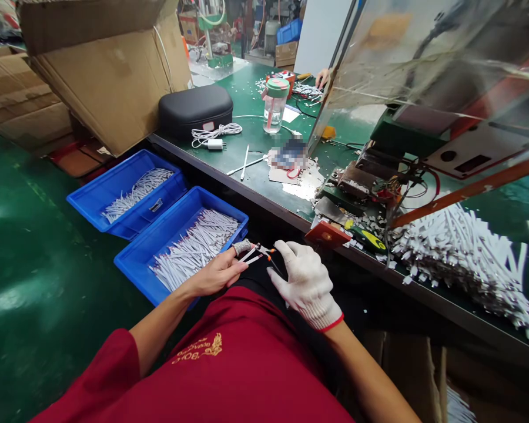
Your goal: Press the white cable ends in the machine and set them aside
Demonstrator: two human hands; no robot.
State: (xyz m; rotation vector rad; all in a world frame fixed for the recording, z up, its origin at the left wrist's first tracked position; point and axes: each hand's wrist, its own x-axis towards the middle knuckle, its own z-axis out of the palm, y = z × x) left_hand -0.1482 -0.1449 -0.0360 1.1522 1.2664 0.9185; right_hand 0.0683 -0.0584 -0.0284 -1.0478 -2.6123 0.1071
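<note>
**Two white strips (253,259) pinched beside the snips (263,250)**

And here we are on my head feed: the left hand (220,273), bare but for a pale sleeve on one finger, has the strips nipped between thumb and fingers, out above the lap! Across from it, the right hand (306,276), in a knitted white glove, has thumb and forefinger spread, the rest curled in; whether it grips the snips, I can't tell from here.

How would they handle? Light as straws, I'd judge, stiff enough to stick out straight yet likely to bend under a hard squeeze. The surface looks smooth, so they could slide against each other; I'd want thumb and finger across the flat middle, ends left free. Those ends I'd treat as the delicate part.

Now the looks: slim, white, straight, side by side with a narrow gap, a darker tip showing towards the snips. Those are small and metallic with bright orange touches, too small here to read finely. Just beyond the left wrist sits the blue bin (134,267), loaded with a loose heap (194,247) of similar white lengths, some with reddish ends, lying roughly the same way!
</note>
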